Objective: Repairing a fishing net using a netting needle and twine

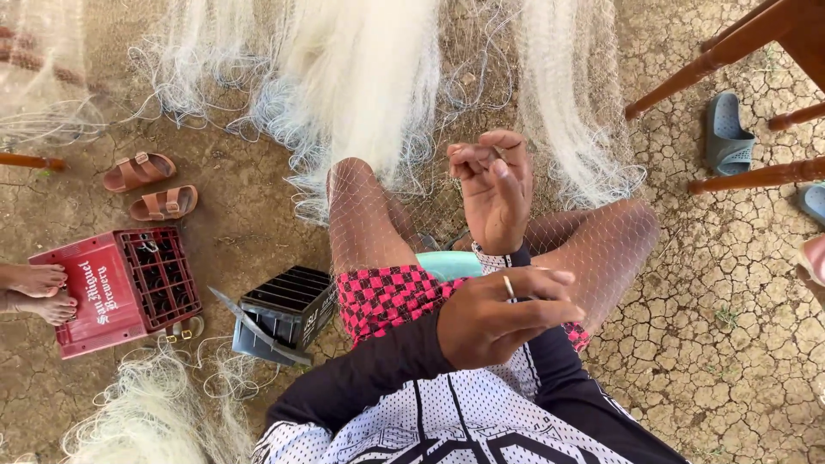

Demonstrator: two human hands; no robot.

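Left hand (498,314) near lap, fingers curled, pinching thin pale needle (509,286). Right hand (491,187) raised above knees, fingertips pinched on net (369,77) strands. Net draped over both knees, heaped on cracked ground (730,326) ahead. Red crate (112,288), black box (288,314) at left; sandals (150,185) beyond crate.

One fishing net (361,77), spread over the ground and the knees. Two hands: left hand (503,314), right hand (494,185). Two brown sandals (150,185). One red bottle crate (120,288). One dark grey box (288,314). Two bare feet (34,292) of another person, at the left edge. One grey-blue slipper (729,133). One loose heap of net (150,412), lower left.
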